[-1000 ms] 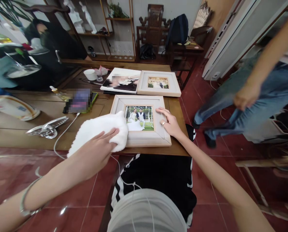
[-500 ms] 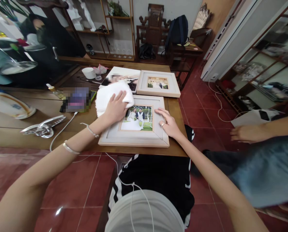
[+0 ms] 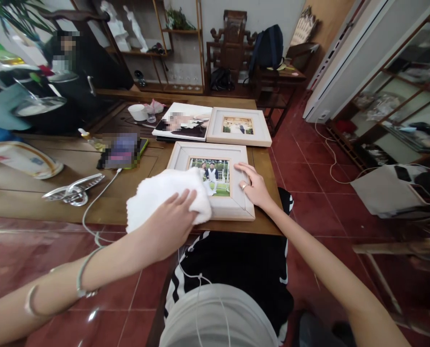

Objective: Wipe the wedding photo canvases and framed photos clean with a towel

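Note:
My left hand [image 3: 176, 214] presses a fluffy white cloth [image 3: 157, 193] onto the lower left part of a picture frame [image 3: 240, 207]. The cloth hides that corner and the left part of the framed photo [image 3: 220, 178], which shows two people outdoors. On the frame's right border rests my right hand [image 3: 255, 187], fingers stretched out and a ring on one of them. The frame is pale, with a wide inner border, and lies flat at the table's front edge.
Behind lie a second pale frame [image 3: 267, 137] and a photo panel [image 3: 186, 113]. To the left on the wooden table [image 3: 138, 212] are a phone [image 3: 123, 150] with a white cable, a clear hair clip [image 3: 73, 189], a small dropper bottle [image 3: 91, 140] and a white cup [image 3: 137, 112].
My left hand has slid the cloth down and toward me, from the frame's upper left to its lower left. My right hand stays in place. The other person's arm at right has left view.

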`<state>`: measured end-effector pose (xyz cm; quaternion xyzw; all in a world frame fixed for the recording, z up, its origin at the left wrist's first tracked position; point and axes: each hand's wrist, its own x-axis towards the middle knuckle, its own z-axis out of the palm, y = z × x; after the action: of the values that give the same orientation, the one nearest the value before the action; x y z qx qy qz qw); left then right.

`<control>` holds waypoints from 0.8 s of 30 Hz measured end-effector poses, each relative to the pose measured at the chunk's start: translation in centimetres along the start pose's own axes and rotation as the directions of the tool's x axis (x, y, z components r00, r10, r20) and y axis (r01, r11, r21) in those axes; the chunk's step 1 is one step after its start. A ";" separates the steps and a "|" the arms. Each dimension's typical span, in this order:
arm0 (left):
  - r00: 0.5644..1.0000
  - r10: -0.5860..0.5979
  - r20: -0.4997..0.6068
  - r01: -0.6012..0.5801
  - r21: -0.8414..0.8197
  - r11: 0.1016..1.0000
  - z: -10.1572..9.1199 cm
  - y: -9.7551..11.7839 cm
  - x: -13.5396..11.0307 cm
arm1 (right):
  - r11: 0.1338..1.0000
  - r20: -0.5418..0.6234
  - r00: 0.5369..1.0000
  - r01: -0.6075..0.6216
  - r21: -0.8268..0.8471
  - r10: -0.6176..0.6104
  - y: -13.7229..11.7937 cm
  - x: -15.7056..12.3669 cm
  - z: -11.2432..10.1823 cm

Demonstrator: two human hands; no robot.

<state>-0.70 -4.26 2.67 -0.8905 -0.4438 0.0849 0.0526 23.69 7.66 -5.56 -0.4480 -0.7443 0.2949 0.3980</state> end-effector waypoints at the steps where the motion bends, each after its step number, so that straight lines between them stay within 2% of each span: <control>1: 0.999 0.037 -0.039 -0.038 -0.038 0.999 0.2 0.4 -0.2 | 1.000 0.002 1.000 0.002 -0.001 -0.002 0.0 0.0 0.0; 4: 0.992 0.056 -0.112 -0.070 -0.120 0.990 1.3 0.8 0.7 | 1.000 0.016 1.000 0.004 -0.010 -0.004 0.1 0.0 -0.1; 7: 0.989 -0.020 -0.144 -0.004 -0.163 0.987 2.7 -0.4 3.0 | 1.000 0.030 0.999 0.014 -0.006 -0.014 0.2 0.0 -0.1; 11: 0.963 -0.157 -0.220 0.120 -0.172 0.978 4.1 -4.1 6.8 | 1.000 0.037 0.999 0.027 -0.004 -0.027 0.3 -0.1 -0.1; 14: 0.939 -0.237 -0.249 0.205 -0.149 0.967 4.3 -7.1 9.1 | 1.000 0.043 0.999 0.022 -0.015 -0.021 0.3 -0.1 0.0; 17: 0.954 -0.206 -0.216 0.187 -0.103 0.977 4.0 -9.0 10.5 | 1.000 0.050 0.999 0.018 -0.012 -0.018 0.3 -0.1 0.0; 20: 0.983 -0.133 -0.127 0.124 -0.073 0.990 3.3 -8.8 10.6 | 1.000 0.046 0.999 0.012 -0.007 -0.011 0.4 -0.1 0.0; 24: 0.999 -0.045 0.022 0.046 -0.078 0.996 1.7 -6.1 8.4 | 1.000 0.045 0.999 0.024 -0.005 -0.023 0.5 0.0 0.0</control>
<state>-0.84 6.20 1.12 -0.8807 -0.4674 0.0751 0.0153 23.92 7.85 -5.98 -0.4337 -0.7591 0.2979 0.3833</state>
